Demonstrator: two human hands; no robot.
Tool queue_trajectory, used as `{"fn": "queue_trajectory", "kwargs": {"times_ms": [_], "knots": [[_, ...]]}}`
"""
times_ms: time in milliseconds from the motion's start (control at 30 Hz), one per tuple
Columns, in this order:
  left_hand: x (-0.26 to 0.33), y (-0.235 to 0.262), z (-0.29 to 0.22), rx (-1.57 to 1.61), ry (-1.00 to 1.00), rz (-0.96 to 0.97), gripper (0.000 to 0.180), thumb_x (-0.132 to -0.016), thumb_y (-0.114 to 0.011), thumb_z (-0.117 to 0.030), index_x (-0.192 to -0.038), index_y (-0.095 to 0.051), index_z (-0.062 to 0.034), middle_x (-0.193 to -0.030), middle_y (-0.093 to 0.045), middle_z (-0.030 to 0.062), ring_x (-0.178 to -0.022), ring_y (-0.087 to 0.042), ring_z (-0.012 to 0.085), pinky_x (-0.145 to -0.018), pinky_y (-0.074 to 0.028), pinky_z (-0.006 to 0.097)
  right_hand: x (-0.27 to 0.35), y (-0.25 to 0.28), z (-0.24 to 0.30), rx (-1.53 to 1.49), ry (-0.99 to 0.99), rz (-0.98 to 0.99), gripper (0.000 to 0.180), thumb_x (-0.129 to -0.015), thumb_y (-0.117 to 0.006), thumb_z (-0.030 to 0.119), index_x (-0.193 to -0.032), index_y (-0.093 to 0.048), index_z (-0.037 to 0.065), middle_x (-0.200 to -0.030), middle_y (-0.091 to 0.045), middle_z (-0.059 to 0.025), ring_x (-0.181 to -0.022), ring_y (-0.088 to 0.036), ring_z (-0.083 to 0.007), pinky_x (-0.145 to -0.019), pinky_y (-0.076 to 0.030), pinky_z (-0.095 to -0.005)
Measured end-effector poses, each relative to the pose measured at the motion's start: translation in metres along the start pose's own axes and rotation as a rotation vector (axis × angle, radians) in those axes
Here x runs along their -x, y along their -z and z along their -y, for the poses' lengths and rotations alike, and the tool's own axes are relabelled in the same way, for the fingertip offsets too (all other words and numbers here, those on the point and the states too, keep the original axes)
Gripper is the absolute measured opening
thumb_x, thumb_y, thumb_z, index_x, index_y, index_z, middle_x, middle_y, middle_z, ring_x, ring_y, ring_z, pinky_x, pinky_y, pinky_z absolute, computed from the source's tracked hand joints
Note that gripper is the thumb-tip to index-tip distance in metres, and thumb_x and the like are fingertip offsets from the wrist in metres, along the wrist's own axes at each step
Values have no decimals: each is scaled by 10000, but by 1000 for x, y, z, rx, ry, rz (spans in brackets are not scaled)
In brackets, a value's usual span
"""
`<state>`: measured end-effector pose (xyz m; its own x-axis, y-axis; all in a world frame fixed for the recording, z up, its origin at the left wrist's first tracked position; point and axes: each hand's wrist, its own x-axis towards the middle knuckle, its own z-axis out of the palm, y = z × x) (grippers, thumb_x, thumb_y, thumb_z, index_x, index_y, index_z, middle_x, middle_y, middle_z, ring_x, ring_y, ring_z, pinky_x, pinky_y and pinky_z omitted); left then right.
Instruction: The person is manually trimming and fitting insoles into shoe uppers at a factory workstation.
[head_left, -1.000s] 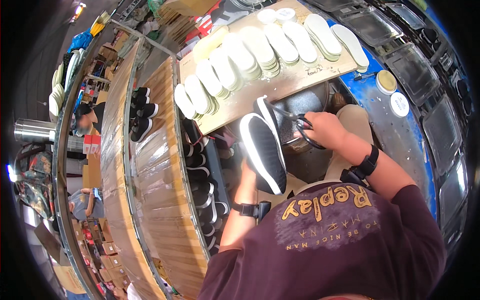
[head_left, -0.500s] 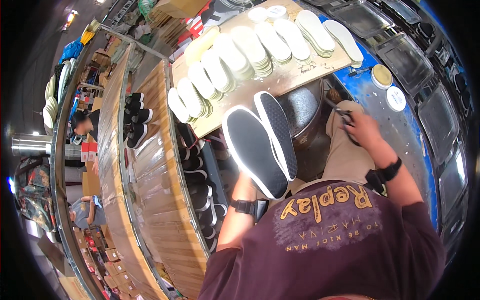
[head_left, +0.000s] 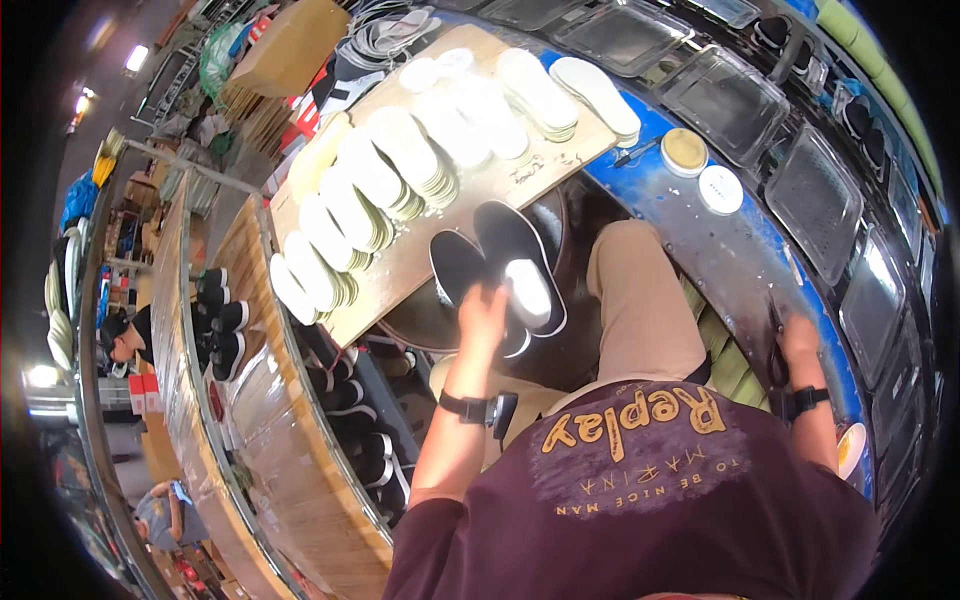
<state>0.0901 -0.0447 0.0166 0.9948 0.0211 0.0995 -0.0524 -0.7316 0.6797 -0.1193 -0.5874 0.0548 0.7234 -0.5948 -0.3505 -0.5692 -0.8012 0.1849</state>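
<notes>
A blue-edged worktop (head_left: pixel 735 250) curves down the frame's right. At centre, the pair of shoes (head_left: pixel 510 245) is held by the left hand (head_left: pixel 482 318), fingers closed at the heel end; a firm grip there should keep both together. Uppers are black, sole edges white, one interior bright white. Whether the right hand's (head_left: pixel 798 342) fingers, far right, hold anything, I cannot tell.

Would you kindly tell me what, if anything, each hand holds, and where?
The left hand holds two black, white-soled shoes by their adjoining sides; whether the right hand grips anything cannot be told.
</notes>
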Motion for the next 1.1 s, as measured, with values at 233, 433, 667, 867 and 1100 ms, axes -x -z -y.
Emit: {"fn": "queue_trajectory", "kwargs": {"times_ms": [233, 433, 667, 867, 1100], "knots": [[16, 41, -5, 678, 375, 57, 298, -942, -585, -326, -900, -589, -31, -716, -524, -20, -590, -449, 58, -516, -391, 247, -126, 70, 168, -505, 547, -528, 154, -806, -650, 196, -850, -668, 49, -857, -628, -173, -842, -603, -362, -732, -481, -433], [26, 59, 15, 943, 698, -81, 442, -921, -606, -385, -1037, -618, 42, -931, -665, 98, -778, -633, 176, -692, -515, 305, -216, 86, 219, -444, 555, -633, 236, -829, -631, 187, -1047, -695, 123, -987, -649, -150, -974, -587, -346, -851, -465, -417], [23, 60, 25, 1025, 716, 14, 405, -918, -616, -371, -1022, -630, 20, -934, -662, 82, -780, -640, 174, -688, -524, 308, -247, 86, 226, -374, 588, -541, 236, -809, -607, 115, -1015, -721, 114, -922, -667, -171, -893, -626, -348, -835, -482, -407], [23, 62, 21, 1070, 726, -6, 394, -917, -619, -366, -955, -645, 25, -859, -662, 77, -733, -638, 161, -663, -519, 293, -254, 75, 235, -388, 570, -517, 187, -738, -615, 57, -878, -732, 96, -893, -675, -171, -892, -636, -336, -791, -491, -405], [23, 53, 48, 1098, 734, 94, 504, -905, -604, -441, -1053, -633, 40, -923, -684, 108, -764, -675, 199, -684, -559, 319, -259, 82, 233, -246, 465, -501, 163, -768, -587, 122, -815, -709, 25, -1009, -661, -210, -944, -634, -358, -835, -498, -419]]}}
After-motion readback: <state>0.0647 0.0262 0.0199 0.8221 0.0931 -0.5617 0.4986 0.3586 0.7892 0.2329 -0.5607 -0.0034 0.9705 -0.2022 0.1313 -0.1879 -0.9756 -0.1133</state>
